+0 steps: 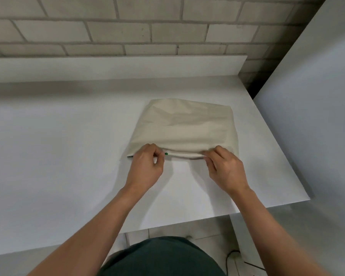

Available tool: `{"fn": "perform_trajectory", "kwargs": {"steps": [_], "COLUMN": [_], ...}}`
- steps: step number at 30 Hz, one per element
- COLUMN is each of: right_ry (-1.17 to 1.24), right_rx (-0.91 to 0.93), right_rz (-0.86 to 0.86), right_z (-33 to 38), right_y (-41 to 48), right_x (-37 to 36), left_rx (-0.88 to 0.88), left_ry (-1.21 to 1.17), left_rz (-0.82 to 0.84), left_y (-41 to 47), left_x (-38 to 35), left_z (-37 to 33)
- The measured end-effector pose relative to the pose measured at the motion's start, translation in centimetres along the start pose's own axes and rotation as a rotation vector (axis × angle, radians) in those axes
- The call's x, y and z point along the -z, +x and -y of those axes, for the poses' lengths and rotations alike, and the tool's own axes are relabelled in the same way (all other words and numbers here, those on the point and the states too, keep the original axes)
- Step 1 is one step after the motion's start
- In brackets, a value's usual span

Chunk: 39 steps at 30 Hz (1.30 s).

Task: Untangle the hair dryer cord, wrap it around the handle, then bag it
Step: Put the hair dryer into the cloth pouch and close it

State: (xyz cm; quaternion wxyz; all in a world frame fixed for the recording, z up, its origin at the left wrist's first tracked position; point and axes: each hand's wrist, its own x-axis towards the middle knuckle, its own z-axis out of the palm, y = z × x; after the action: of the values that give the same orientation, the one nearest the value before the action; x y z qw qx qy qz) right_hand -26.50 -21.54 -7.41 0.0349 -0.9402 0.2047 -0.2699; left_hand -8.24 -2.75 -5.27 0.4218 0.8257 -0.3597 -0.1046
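A beige cloth bag (185,124) lies flat on the white table (58,146), bulging a little over something inside. The hair dryer and its cord are hidden from view. My left hand (146,170) pinches the bag's near edge at its left end. My right hand (225,168) pinches the same edge toward its right end. A small green bit (166,153) shows at the edge just right of my left fingers.
A brick wall (127,26) runs behind the table, with a white ledge (108,66) along the back. A white panel (317,116) stands to the right, close to the table's right edge. The front edge is near my body; a dark cable (230,253) lies on the floor.
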Motion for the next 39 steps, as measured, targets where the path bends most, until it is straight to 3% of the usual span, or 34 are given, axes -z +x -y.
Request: {"fn": "perform_trajectory", "kwargs": {"steps": [9, 14, 17, 20, 22, 28, 33, 37, 39], "right_ry": [0.013, -0.056, -0.072, 0.016, 0.138, 0.703, 0.974, 1.040, 1.042], "right_rx": [-0.113, -0.053, -0.064, -0.080, -0.098, -0.617, -0.856, -0.944, -0.959], "right_rz": [0.049, 0.204, 0.265, 0.281, 0.300, 0.196, -0.009, 0.013, 0.032], "right_z": [-0.7, -1.8, -3.2, -4.4, -5.2, -4.1, -3.2, -3.5, -3.8], "right_y": [0.1, -0.6, -1.6, -2.7, -3.2, -3.3, -2.4, -2.2, -2.0], "right_x": [0.4, 0.8, 2.4, 4.4, 5.2, 6.2, 5.0, 4.0, 3.8], "left_rx": [0.090, 0.228, 0.221, 0.187, 0.196, 0.298, 0.184, 0.032, -0.069], "left_ry": [0.048, -0.226, -0.413, -0.673, -0.713, -0.507, -0.260, -0.061, 0.086], "left_rz": [-0.262, -0.277, -0.240, -0.181, -0.149, 0.033, 0.352, 0.586, 0.599], "left_y": [1.1, 2.3, 2.6, 3.1, 3.6, 5.0, 5.2, 5.8, 6.0], "left_x": [4.9, 6.0, 5.9, 5.9, 6.0, 5.6, 5.8, 5.7, 5.4], "left_z": [5.6, 6.7, 5.9, 5.6, 5.6, 6.1, 5.7, 6.8, 6.8]}}
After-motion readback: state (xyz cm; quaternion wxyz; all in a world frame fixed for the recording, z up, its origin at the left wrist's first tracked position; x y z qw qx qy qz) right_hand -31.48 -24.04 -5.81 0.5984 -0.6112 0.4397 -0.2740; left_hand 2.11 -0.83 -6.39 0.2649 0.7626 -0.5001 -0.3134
